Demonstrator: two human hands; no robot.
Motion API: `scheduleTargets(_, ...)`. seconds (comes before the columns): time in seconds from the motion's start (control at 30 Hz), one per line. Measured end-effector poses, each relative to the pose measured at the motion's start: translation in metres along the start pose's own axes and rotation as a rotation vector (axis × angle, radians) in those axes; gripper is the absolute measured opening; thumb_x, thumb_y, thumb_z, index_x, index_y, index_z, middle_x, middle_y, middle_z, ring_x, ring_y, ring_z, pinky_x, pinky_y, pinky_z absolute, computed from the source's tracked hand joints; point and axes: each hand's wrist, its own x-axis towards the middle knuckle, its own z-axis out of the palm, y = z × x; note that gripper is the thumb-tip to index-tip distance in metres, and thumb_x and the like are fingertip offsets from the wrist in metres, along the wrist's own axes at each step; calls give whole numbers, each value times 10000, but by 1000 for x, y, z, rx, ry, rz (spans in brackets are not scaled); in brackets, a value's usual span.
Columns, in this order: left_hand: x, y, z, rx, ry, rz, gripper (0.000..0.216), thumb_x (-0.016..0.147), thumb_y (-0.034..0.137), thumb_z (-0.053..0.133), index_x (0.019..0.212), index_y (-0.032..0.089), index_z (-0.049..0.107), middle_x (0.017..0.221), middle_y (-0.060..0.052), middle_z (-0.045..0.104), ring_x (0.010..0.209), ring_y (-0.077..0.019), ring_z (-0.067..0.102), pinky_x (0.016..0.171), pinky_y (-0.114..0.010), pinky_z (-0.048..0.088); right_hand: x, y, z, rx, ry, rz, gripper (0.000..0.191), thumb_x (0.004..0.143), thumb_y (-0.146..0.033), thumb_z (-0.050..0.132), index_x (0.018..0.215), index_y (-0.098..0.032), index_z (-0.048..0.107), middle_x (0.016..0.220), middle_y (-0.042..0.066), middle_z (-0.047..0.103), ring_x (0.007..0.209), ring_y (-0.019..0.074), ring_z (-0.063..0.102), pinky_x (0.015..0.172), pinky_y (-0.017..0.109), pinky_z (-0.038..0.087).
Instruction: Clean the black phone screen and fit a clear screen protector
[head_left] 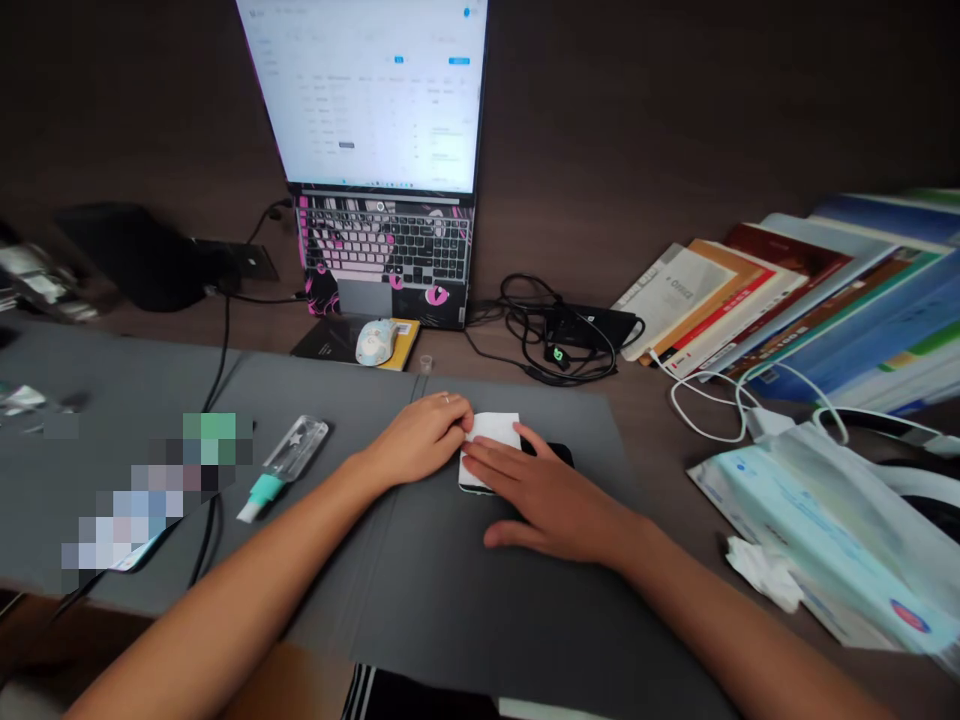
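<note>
A white folded wipe [493,427] lies over a flat, dark object that looks like a phone [561,454] on the grey desk mat. At the wipe's left edge, my left hand [424,440] is closed, its curled fingers gripping the edge. My right hand [547,492] lies flat across the wipe and the phone, fingers stretched and thumb apart. Much of the phone is covered by the wipe and this hand. Left of my left forearm lies a clear spray bottle [298,450] with a mint-green neck.
An open laptop [386,250] stands behind, with a mouse [376,342] before it. Black cables with an adapter [589,328] lie at back right, near leaning books [780,290]. A tissue pack [817,540] and crumpled tissue [765,572] sit right. A black cable [223,360] crosses the left side.
</note>
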Motion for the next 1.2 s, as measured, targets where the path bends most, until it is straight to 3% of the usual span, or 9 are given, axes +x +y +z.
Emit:
scheduleTargets(0.23, 1, 3, 3, -23, -19, -24, 161, 893, 125, 409, 889, 218, 540, 887, -25, 611, 877, -217, 581, 807, -350, 462, -5, -3, -2, 84, -46, -2, 802, 990, -675, 428, 1580, -141, 325, 1629, 157, 334, 1539, 258, 251, 1272, 535, -14)
scheduleTargets(0.63, 4, 0, 4, -3, 7, -76, 155, 933, 147, 408, 885, 224, 534, 881, -22, 614, 869, -222, 586, 795, -357, 461, -6, -8, -6, 153, -58, -2, 818, 971, -666, 486, 1573, -129, 348, 1622, 163, 335, 1531, 263, 271, 1288, 493, 55)
scheduleTargets(0.8, 4, -1, 6, -12, -3, -83, 161, 960, 176, 402, 919, 229, 549, 928, -27, 645, 914, -227, 610, 831, -368, 470, -6, -5, -4, 116, -12, 41, 821, 958, -674, 503, 1562, -132, 375, 1618, 180, 333, 1527, 289, 279, 1281, 530, 54)
scheduleTargets(0.9, 4, -1, 7, -14, -24, -103, 162, 953, 174, 403, 915, 231, 550, 917, -25, 654, 902, -227, 614, 814, -364, 470, -5, -6, -6, 137, -34, 6, 806, 959, -666, 512, 1559, -143, 381, 1605, 164, 374, 1517, 272, 307, 1283, 518, 47)
scheduleTargets(1.03, 3, -1, 5, -6, -25, -136, 164, 966, 186, 391, 936, 230, 546, 928, -31, 668, 919, -234, 625, 826, -372, 472, -5, -2, -12, 89, 23, 94, 748, 967, -680, 478, 1511, -167, 458, 1584, 172, 417, 1489, 291, 367, 1264, 581, 84)
scheduleTargets(1.2, 2, -2, 2, 24, -41, -176, 176, 966, 192, 378, 956, 235, 548, 925, -35, 675, 920, -237, 643, 822, -362, 483, -8, 0, -15, 25, 57, 102, 639, 966, -669, 499, 1340, -167, 626, 1405, 165, 630, 1354, 289, 548, 1261, 573, 108)
